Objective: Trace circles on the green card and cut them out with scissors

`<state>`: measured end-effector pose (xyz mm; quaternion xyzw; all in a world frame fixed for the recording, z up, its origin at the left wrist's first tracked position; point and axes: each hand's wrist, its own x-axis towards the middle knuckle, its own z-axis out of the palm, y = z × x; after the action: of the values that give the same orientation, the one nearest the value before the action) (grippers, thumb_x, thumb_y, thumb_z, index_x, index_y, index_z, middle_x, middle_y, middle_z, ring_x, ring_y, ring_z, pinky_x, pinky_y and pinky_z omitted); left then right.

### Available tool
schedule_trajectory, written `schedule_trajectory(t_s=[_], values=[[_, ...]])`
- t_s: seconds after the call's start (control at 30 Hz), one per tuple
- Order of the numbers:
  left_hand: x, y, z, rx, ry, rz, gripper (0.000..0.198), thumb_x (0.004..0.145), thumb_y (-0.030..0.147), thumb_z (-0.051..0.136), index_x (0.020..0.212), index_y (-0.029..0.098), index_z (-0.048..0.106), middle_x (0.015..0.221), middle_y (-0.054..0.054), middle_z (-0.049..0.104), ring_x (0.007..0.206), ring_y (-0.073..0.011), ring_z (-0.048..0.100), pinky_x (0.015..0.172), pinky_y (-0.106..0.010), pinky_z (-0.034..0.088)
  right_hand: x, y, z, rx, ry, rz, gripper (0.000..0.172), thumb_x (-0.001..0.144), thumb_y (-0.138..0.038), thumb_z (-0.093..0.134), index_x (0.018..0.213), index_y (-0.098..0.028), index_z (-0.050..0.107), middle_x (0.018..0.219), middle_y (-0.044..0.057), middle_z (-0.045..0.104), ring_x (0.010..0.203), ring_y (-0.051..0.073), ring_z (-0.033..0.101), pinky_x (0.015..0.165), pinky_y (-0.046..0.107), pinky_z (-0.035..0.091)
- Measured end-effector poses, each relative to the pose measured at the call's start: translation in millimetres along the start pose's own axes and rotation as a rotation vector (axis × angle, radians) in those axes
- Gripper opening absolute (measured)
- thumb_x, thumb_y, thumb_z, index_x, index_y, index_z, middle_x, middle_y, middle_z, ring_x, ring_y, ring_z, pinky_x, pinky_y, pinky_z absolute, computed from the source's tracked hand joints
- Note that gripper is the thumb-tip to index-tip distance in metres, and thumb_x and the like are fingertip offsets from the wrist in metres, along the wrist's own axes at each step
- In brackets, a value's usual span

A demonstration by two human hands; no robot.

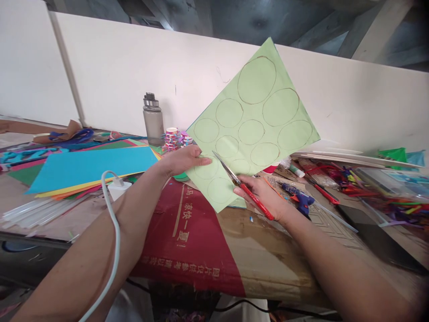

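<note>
White panel (117, 67): upright behind everything, backing the work surface.

Printed cardboard (268, 259): flat along the near edge, beneath both hands, presumably protecting the surface.

Coloured sheets (97, 165): stacked at left, blue uppermost, perhaps set aside there to leave the middle free.

Pale green sheet (248, 118): held up off the cardboard, between the two hands, tilted corner-up; bears drawn circles of several sizes. The tilt likely brings its lower edge to the blades.

Bottle (154, 123): grey, capped, standing against the panel, probably out of elbow's way.

Left hand (184, 161): narrowed, pinching the green sheet by its left edge, thumb above, apparently to steady it.

Right hand (264, 192): curled round the scissors' handles.

Scissors (244, 188): red-handled, blades angled up and left across the sheet's lower part; whether paper lies between them cannot be told.

Glue gun (303, 203): blue, resting just right of the right hand.

White plug (119, 188): cabled, beside the left forearm.
</note>
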<state>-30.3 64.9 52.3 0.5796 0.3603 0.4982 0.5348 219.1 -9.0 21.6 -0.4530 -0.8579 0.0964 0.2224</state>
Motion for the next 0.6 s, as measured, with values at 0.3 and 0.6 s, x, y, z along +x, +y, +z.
schedule_trajectory(t_s=[0.3, 0.6], values=[[-5.0, 12.6, -4.0, 0.449, -0.275, -0.080, 0.031, 0.069, 0.036, 0.081, 0.066, 0.013, 0.061, 0.058, -0.002, 0.061, 0.049, -0.0104, 0.051, 0.044, -0.020, 0.036, -2.6, 8.6, 3.3, 0.065, -0.013, 0.018, 0.042, 0.095, -0.058, 0.045, 0.077, -0.020, 0.047, 0.062, -0.005, 0.040, 0.059, 0.011, 0.034, 0.056, 0.025, 0.026], [-7.6, 15.6, -5.7, 0.433, -0.310, -0.089, 0.033, 0.067, 0.039, 0.080, 0.082, 0.014, 0.064, 0.076, -0.003, 0.069, 0.071, -0.0174, 0.064, 0.060, -0.022, 0.048, -3.5, 6.8, -1.9, 0.201, -0.062, 0.007, 0.044, 0.093, -0.059, 0.049, 0.074, -0.020, 0.044, 0.063, -0.005, 0.035, 0.059, 0.010, 0.031, 0.054, 0.024, 0.025]])
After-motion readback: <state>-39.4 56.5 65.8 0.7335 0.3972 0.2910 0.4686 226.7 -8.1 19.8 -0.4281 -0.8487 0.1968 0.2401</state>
